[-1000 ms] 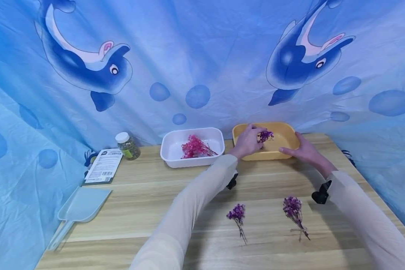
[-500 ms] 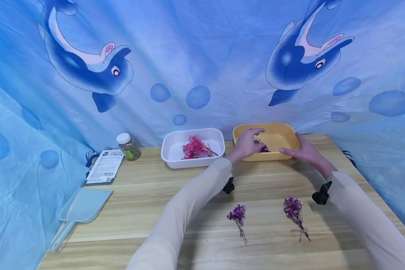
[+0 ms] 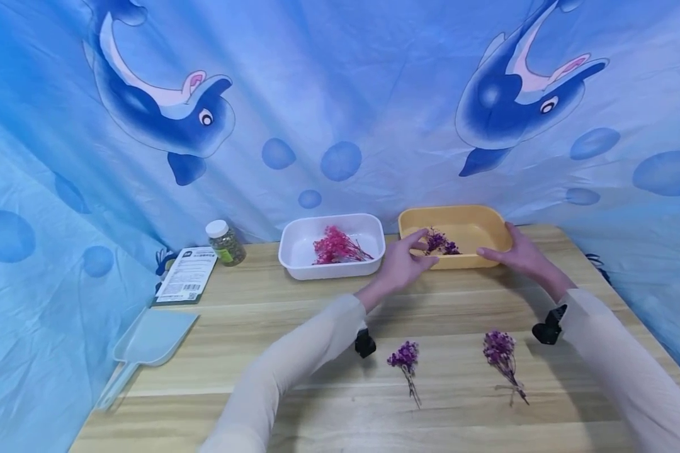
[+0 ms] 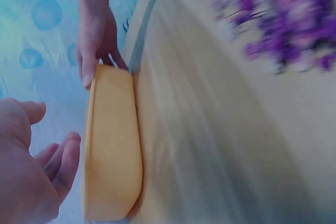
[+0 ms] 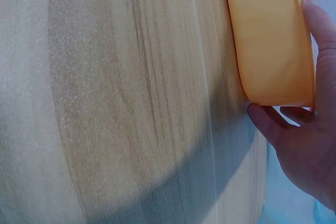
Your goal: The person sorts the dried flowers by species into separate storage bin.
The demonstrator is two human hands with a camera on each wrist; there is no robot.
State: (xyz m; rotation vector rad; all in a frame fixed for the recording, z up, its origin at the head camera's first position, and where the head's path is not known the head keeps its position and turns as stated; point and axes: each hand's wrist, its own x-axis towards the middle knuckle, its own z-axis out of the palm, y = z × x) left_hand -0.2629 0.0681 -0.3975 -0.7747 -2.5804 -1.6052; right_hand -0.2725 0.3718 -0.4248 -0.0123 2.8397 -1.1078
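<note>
In the head view a yellow plastic tray (image 3: 459,217) stands at the back right, with a bunch of dried purple flowers (image 3: 443,242) inside its left part. My left hand (image 3: 399,264) is by the tray's front left corner, thumb and fingers spread apart, holding nothing. At the opposite end my right hand (image 3: 521,253) grips the tray, thumb on the front rim and fingers round the end wall. The right wrist view shows that hand (image 5: 307,145) against the tray's corner (image 5: 273,72). Two tied purple bunches, one on the left (image 3: 405,357) and one on the right (image 3: 500,349), lie nearer me.
Left of the yellow tray is a white tray (image 3: 288,255) with pink dried flowers (image 3: 337,244). Further left stand a white-capped jar (image 3: 226,244) and a printed packet (image 3: 187,277), with a pale blue dustpan (image 3: 157,335) in front. A blue dolphin curtain (image 3: 317,75) hangs behind the wooden table (image 3: 260,333).
My left hand has let go of the purple bunch in the yellow tray and drawn back over its front left rim. My right hand stays on the tray.
</note>
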